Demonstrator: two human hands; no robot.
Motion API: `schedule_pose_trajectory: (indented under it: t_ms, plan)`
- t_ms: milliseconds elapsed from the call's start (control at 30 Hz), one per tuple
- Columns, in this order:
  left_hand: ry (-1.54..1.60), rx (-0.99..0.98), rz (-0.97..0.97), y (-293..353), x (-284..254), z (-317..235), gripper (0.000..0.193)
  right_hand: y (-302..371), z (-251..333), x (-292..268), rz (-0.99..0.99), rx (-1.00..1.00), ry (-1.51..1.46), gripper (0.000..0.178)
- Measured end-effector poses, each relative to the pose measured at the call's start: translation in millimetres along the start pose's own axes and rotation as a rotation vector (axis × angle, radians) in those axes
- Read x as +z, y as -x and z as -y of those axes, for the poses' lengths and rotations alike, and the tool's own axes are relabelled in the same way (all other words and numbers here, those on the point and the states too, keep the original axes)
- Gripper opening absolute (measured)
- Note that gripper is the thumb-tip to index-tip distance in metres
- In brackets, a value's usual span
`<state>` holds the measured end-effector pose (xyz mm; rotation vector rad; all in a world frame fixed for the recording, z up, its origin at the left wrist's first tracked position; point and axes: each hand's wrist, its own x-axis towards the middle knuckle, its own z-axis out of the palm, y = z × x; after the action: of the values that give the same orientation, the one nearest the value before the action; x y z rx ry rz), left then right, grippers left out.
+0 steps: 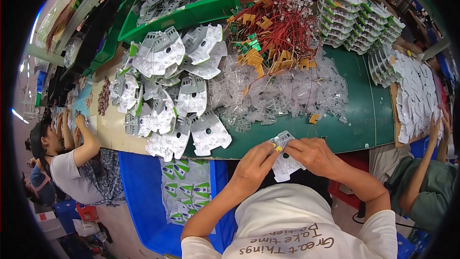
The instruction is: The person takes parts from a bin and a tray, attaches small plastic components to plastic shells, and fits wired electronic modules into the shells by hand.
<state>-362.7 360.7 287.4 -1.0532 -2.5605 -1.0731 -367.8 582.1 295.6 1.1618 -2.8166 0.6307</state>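
Note:
Close to my body, at the table's front edge, both hands work on one white and grey plastic shell (286, 169). My left hand (254, 163) pinches its left side. My right hand (314, 156) grips it from the right, thumb and fingers meeting near the grey top end. Something small and yellow (277, 148) shows at my left fingertips; whether it is a part or a finger cover I cannot make out. A loose pile of similar white shells (158, 57) with grey and green edges lies to the left. Clear plastic pieces (282, 93) are heaped just beyond my hands.
Red wires with orange connectors (282, 29) lie behind the clear pieces. A green crate (179, 19) of grey parts stands at the back left, stacked shells (352, 19) at the back right. Below the table is a blue bin (136, 196) with bagged green-white parts. Co-workers sit left and right.

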Motion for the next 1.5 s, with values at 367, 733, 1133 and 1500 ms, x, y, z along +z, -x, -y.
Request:
schedule_pose_trajectory:
  t_ms: [367, 733, 1133, 1500]
  plan:
    - [-0.133, 0.089, 0.145, -4.8, 9.5, 4.5, 0.034, -3.2, -2.9, 5.9, -0.132, 0.014, -0.138, 0.017]
    - [0.089, -0.144, -0.235, 3.0, 42.5, 0.4, 0.031, 8.0, 4.3, -10.8, -0.132, 0.260, -0.244, 0.021]
    - [0.222, -0.071, 0.171, -14.7, 18.2, 11.0, 0.066, 13.5, 5.3, -33.8, -0.192, 0.350, -0.527, 0.020]
    - [0.258, -0.122, 0.156, -13.9, 24.7, 10.3, 0.066, 30.6, 43.2, -1.8, -0.285, 0.332, -0.491, 0.029]
